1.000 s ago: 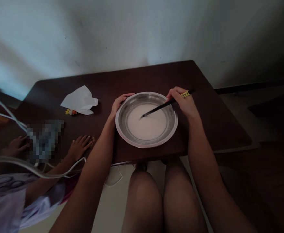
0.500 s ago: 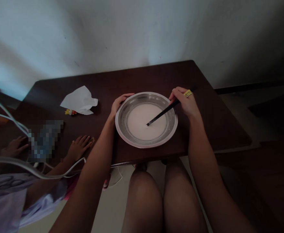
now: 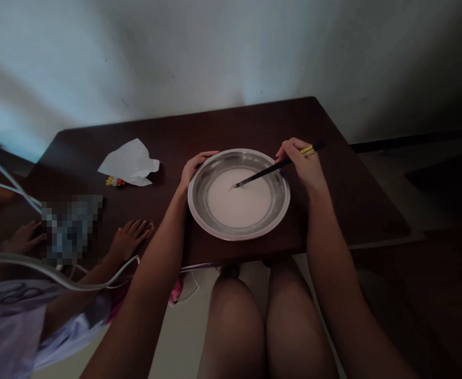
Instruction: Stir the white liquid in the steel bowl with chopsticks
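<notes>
A pair of black chopsticks (image 3: 259,173) is pinched in the right grip (image 3: 302,162), with the fingers bunched near the gold bands and the back of the hand turned up. The forearm is stretched forward from the lower right, and the chopsticks are slanted down to the left over the bowl (image 3: 237,236). The left grip (image 3: 192,168) is curved about the bowl's far left side, fingers laid along the rim; the thumb is not made out, so whether the rim is pinched cannot be told.

The wide metal bowl is set near the close edge of the dark worktop (image 3: 231,123), and its base is filled with a whitish liquid (image 3: 241,206). The liquid is met by the chopstick tips left of its middle, where a small mark is seen on the surface.

To the left, a small colourful figure (image 3: 114,181) is partly covered by a crumpled white sheet (image 3: 127,162). Nearer, another person's hands (image 3: 129,240) are rested beside a pixelated object (image 3: 73,227) that cannot be identified. That person's body is cut off by the frame.
</notes>
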Motion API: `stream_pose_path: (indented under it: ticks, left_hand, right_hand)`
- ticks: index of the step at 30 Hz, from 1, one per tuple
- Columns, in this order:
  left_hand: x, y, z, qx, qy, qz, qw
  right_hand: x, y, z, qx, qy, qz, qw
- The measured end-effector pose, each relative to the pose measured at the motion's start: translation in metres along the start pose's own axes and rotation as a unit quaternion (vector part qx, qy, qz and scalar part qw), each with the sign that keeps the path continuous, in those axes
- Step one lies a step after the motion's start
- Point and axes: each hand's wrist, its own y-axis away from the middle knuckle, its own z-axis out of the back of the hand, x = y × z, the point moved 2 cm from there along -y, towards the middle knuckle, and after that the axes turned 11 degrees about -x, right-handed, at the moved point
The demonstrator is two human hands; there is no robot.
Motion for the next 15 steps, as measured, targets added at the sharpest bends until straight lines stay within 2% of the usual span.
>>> stream_pose_path:
  ticks: [2, 6, 11, 15]
  left_hand:
    - [-0.001, 0.0006, -0.0004, -0.001, -0.004, 0.002, 1.0]
    - [-0.0018, 0.0014, -0.0012, -0.008, -0.012, 0.008, 1.0]
    - [-0.0005, 0.0011, -0.0011, 0.001, -0.008, 0.004, 1.0]
    - [0.0003, 0.0005, -0.0004, 0.0, -0.017, -0.007, 1.0]
  right_hand:
    - [-0.0005, -0.0003, 0.0007, -0.016, -0.007, -0.006, 1.0]
    - [-0.0019, 0.0003, -0.0031, 0.055, 0.003, -0.02, 0.998]
    - [-0.0016, -0.0011, 0.0007, -0.019, -0.005, -0.003, 1.0]
    - [-0.0014, 0.0008, -0.003, 0.06, 0.011, -0.018, 0.998]
